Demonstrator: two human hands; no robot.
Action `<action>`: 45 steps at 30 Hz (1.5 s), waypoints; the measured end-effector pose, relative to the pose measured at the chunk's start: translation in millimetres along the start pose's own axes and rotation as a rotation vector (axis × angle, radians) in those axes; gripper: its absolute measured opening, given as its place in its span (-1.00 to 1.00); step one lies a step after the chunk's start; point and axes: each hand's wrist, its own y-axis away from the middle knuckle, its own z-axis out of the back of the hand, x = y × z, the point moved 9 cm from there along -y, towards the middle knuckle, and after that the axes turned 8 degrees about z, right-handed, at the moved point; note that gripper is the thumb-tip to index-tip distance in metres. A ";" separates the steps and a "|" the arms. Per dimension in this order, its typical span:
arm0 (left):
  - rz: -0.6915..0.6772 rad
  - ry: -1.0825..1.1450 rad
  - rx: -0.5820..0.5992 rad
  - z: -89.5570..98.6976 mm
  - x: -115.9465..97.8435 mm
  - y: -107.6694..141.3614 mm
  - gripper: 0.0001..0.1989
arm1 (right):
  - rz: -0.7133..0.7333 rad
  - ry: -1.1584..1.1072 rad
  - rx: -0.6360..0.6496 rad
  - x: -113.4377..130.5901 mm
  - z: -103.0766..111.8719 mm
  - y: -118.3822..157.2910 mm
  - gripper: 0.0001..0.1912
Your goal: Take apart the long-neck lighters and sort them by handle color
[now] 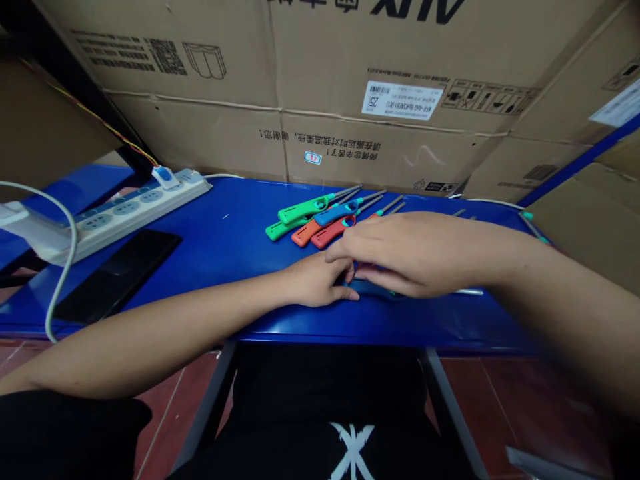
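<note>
Several long-necked lighters lie heaped on the blue table: a green lighter [303, 211], a blue lighter [337, 211], an orange lighter [305, 233] and a red lighter [330, 232]. In front of them, near the table's edge, lies another blue lighter [373, 289], its metal tip showing right of my right wrist. My left hand [323, 279] is curled at its handle end, thumb and fingers closing on it. My right hand [387, 253] arches over the same lighter with bent fingers touching near my left fingertips; part of the lighter is hidden beneath it.
A white power strip [135, 212] with plugs and a white cable stands on the left of the blue table [225, 250]. Beside it lies a black phone [120, 275]. A large cardboard box [225, 127] forms the back wall. More lighter tips show behind my right forearm.
</note>
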 end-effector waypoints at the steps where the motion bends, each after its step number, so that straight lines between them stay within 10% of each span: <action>1: -0.024 0.010 -0.006 0.6 -2.2 0.3 -0.71 | -0.008 0.006 -0.003 -0.7 0.3 0.5 -0.71; 28: -0.006 0.025 0.037 4.9 -2.9 2.0 -0.74 | -0.249 -0.222 -0.373 -63.7 -24.2 74.5 -0.79; 45: -0.092 -0.019 0.017 18.8 -11.4 8.1 -0.89 | -0.012 0.008 -0.550 -29.7 -16.0 47.0 -0.79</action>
